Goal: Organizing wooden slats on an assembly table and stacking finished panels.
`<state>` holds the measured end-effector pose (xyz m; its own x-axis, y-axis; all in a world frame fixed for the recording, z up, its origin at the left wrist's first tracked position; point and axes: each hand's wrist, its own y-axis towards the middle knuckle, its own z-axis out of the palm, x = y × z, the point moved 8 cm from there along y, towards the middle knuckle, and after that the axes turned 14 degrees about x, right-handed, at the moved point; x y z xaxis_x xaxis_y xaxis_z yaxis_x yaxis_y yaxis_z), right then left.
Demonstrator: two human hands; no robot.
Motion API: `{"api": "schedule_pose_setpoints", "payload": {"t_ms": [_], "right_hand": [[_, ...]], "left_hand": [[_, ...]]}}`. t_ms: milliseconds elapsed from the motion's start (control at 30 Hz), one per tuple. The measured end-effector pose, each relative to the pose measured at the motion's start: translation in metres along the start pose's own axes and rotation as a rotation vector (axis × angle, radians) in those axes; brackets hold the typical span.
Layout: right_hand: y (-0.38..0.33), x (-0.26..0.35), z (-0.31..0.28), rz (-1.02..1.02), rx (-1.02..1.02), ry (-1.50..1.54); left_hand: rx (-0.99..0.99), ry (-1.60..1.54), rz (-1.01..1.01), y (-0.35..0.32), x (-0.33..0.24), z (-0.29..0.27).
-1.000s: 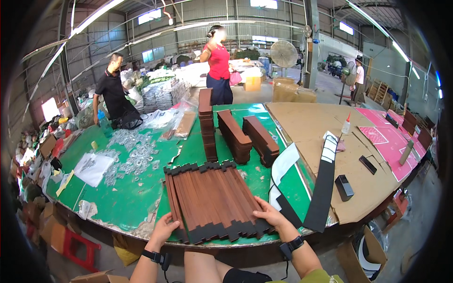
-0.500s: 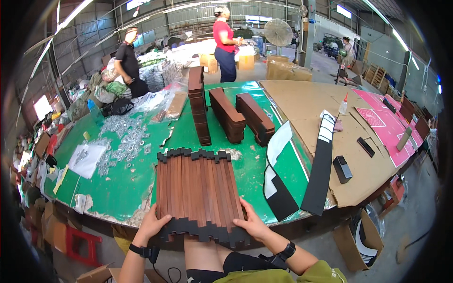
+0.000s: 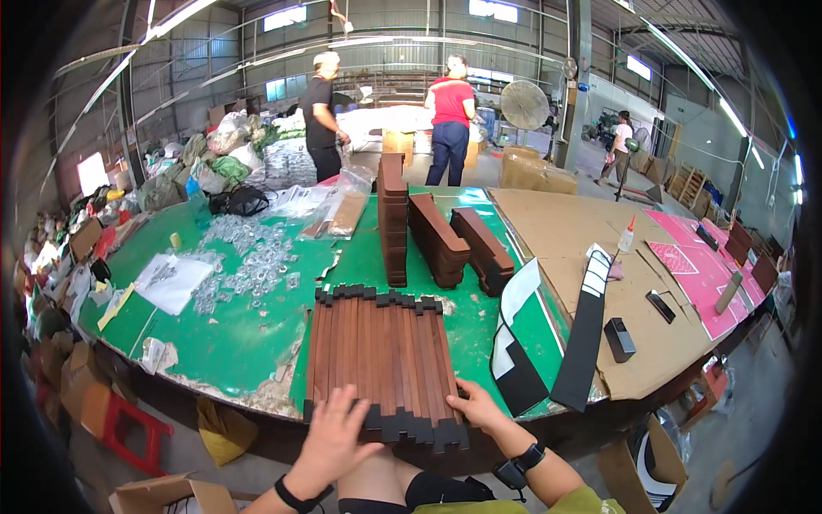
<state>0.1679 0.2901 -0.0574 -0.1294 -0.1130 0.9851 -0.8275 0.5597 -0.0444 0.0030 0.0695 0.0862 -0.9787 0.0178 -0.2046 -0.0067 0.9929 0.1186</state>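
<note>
On the near edge of a green-topped table (image 3: 248, 343), a row of brown wooden slats with black ends (image 3: 385, 351) lies side by side, long axes running near to far. The left hand (image 3: 338, 435), fingers spread, grasps nothing over their near-left ends; the right hand (image 3: 481, 408), half curled, meets the near-right edge, its grip unclear.

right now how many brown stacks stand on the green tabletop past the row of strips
3: the tall left stack, the middle stack and the right stack, all beyond the row of strips. Anything directly behind them may be hidden.
</note>
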Motion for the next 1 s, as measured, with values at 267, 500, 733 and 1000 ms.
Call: {"api": "schedule_pose_setpoints", "payload": {"t_ms": [267, 500, 733, 1000], "right_hand": [[-0.002, -0.006, -0.022, 0.100, -0.144, 0.090], [-0.008, 0.035, -0.034, 0.202, -0.035, -0.026], [-0.009, 0.049, -0.059, 0.279, 0.024, -0.184], [-0.015, 0.064, -0.095, 0.353, 0.141, -0.352]], "left_hand": [[-0.031, 0.043, 0.354, 0.046, -0.092, 0.052], [0.012, 0.057, 0.319, 0.066, -0.100, 0.084], [-0.022, 0.066, 0.350, 0.066, -0.097, 0.088], [-0.096, -0.011, 0.383, 0.067, -0.092, 0.087]]}}
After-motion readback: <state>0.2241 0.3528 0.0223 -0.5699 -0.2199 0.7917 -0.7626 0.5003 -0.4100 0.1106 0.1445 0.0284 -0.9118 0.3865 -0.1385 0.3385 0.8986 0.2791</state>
